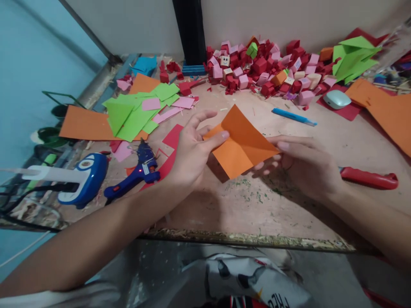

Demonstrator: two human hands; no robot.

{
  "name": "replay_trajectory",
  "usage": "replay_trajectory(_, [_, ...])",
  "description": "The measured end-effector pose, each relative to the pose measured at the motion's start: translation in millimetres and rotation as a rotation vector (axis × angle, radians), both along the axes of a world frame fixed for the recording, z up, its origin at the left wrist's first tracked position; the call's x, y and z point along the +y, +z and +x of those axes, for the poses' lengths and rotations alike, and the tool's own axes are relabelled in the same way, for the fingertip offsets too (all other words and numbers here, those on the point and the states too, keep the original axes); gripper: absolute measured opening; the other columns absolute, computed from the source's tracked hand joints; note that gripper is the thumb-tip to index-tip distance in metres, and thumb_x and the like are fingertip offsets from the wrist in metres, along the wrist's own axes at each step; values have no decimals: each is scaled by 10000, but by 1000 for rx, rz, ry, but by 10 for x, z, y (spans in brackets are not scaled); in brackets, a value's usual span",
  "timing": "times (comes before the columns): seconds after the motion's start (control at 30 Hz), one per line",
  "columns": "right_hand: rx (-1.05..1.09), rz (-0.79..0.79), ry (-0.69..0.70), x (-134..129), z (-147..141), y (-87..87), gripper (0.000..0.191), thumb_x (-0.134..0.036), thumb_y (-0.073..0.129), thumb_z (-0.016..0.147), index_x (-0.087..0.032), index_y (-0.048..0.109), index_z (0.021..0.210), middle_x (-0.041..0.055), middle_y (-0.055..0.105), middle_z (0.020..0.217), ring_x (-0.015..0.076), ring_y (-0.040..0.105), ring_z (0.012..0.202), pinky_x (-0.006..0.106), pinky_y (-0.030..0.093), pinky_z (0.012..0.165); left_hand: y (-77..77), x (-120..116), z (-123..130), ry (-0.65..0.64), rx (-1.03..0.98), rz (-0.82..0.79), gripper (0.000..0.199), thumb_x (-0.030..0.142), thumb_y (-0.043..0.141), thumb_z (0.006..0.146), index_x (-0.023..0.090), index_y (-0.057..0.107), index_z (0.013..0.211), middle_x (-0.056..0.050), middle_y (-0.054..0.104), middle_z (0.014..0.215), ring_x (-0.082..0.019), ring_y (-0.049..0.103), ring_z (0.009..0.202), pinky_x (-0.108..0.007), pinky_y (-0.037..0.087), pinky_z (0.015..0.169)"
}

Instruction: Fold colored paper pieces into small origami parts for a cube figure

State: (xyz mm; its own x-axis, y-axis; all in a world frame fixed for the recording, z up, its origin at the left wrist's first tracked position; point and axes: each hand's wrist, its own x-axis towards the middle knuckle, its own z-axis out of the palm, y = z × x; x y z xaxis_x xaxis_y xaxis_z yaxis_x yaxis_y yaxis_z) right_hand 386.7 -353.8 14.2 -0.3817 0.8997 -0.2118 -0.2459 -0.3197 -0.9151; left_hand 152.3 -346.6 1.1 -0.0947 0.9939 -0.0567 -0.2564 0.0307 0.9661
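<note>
Your bare left hand [195,147] and bare right hand [305,164] held a creased orange paper square [239,143] at frame centre, left thumb pressed on its face, right fingers pinching its right corner; a blue glue gun [138,173] lay at centre-left.

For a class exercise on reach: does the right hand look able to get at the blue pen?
Probably yes: the blue pen lies uncovered beyond the right hand, though it holds the orange paper.

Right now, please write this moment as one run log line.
left hand: holds creased orange paper | right hand: holds its right corner | rest: glue gun, blue pen, red handle
</note>
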Motion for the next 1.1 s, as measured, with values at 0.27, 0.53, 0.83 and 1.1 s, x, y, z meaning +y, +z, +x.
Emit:
replay_trajectory(0.27, [-68,105,51,-49,5,-3,222,-258,816,935,-274,869,1150,56,836,1032,177,788,806,279,600,713,18,0,15,26,-37,30,432,106,775,758,214,633,1151,-59,751,1101,-208,746,943,-302,610,775])
replay_trajectory(0.53, [-249,135,48,-42,15,-52,279,-407,896,852,-402,855,1128,28,809,859,257,784,806,435,624,773,43,-8,31,35,-46,-1,388,74,726,789,203,629,1142,-44,747,1084,-179,728,915,-284,597,775])
replay_trajectory(0.83, [-258,133,65,-45,5,-6,323,-493,908,821,-412,851,1128,33,820,885,264,795,819,449,612,756,22,-1,31,48,-13,1,355,80,720,786,209,646,1108,-42,747,1072,-191,741,900,-305,614,777])
replay_trajectory(1.1, [-243,171,65,-63,10,-31,366,-437,926,822,-432,837,1177,14,827,933,244,790,822,422,636,762,-25,18,16,17,-66,0,369,81,756,790,206,653,1121,-60,758,1140,-208,754,939,-330,627,809])
